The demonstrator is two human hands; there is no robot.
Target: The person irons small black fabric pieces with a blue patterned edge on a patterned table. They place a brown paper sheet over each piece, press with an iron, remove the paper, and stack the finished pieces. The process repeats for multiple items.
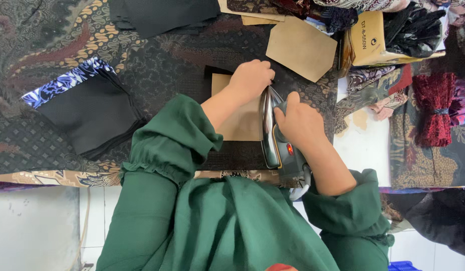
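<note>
The right hand (298, 120) is clenched round the handle of one iron (272, 131), which stands tilted on its edge, soleplate facing the left hand. The left hand (251, 79) lies just beside the iron's tip, fingers curled and pressing down on a tan card (238, 123); whether it pinches anything I cannot tell. That card sits directly under the left hand and against the iron's soleplate, on a piece of black cloth (232, 153). A second tan card (301, 47) lies beyond the right hand, apart from it. One stack of black pieces (89, 113) lies well out past the left forearm.
</note>
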